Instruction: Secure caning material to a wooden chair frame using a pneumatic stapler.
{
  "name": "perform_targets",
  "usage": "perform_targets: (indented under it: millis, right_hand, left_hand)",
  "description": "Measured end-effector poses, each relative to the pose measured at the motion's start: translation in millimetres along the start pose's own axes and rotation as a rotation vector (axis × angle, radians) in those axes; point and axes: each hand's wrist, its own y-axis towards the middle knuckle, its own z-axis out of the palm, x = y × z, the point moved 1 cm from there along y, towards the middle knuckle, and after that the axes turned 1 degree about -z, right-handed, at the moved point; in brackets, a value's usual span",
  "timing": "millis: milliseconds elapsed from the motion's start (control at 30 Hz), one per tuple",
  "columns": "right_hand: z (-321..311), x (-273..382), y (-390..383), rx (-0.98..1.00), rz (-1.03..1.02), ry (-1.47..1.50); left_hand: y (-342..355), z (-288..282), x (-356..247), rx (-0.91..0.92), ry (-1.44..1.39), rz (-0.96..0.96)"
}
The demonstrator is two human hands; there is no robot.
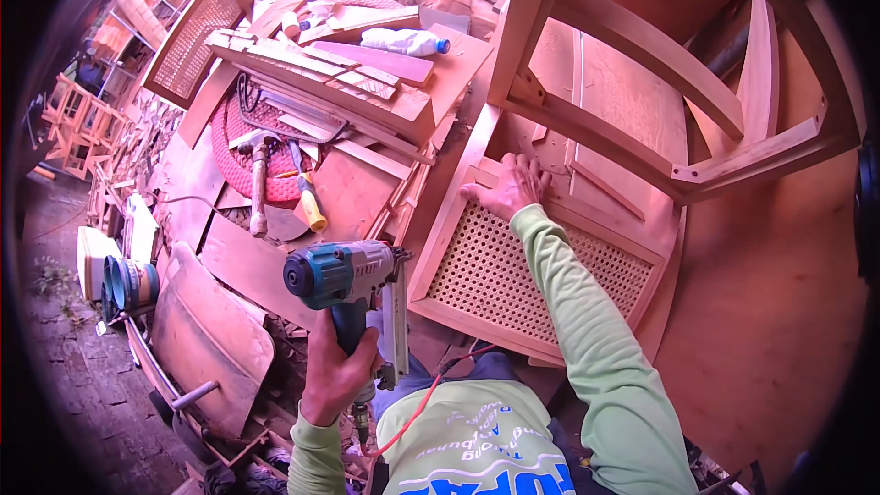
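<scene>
My left hand (337, 371) is closed round the handle of a teal and silver nail gun (335, 270) with a red hose. My right hand (511, 185) grips a short wooden piece (486, 174) at the upper end of a wood-framed cane panel (467, 280); its fingertips curl over the piece and are partly hidden. The panel lies on a wooden surface, with a loose thin strip (605, 188) beside my right hand. Just above, a wooden chair frame (642, 27) overhangs the panel. The nail gun is left of the panel, below my right hand.
Stacked boards (321, 73) carry a plastic bottle (403, 40). A hammer (259, 192) and a yellow-handled tool (310, 202) lie on a red woven disc (229, 128). A cane panel (192, 37) leans behind. Buckets (128, 284) and wood sheets (211, 339) are at left, a plywood sheet (761, 312) at right.
</scene>
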Motion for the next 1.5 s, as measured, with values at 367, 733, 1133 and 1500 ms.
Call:
perform_targets:
  millis: [367, 733, 1133, 1500]
  right_hand:
    - [-1.9, -1.0, 1.9, 0.085, -0.02, -0.024]
    - [8.0, -1.2, -14.9, -0.14, -0.164, -0.065]
    - [33.6, -10.4, -18.9, -0.19, -0.26, -0.105]
    - [18.5, -3.4, -27.0, -0.091, -0.26, -0.06]
  left_hand:
    - [-21.4, 9.1, -10.6, -0.016, -0.072, 0.085]
    - [42.7, 34.4, -37.3, 0.166, 0.039, 0.214]
    - [91.3, 70.0, -48.2, 0.22, 0.316, 0.287]
    - [109.2, 76.9, -41.0, 0.224, 0.508, 0.413]
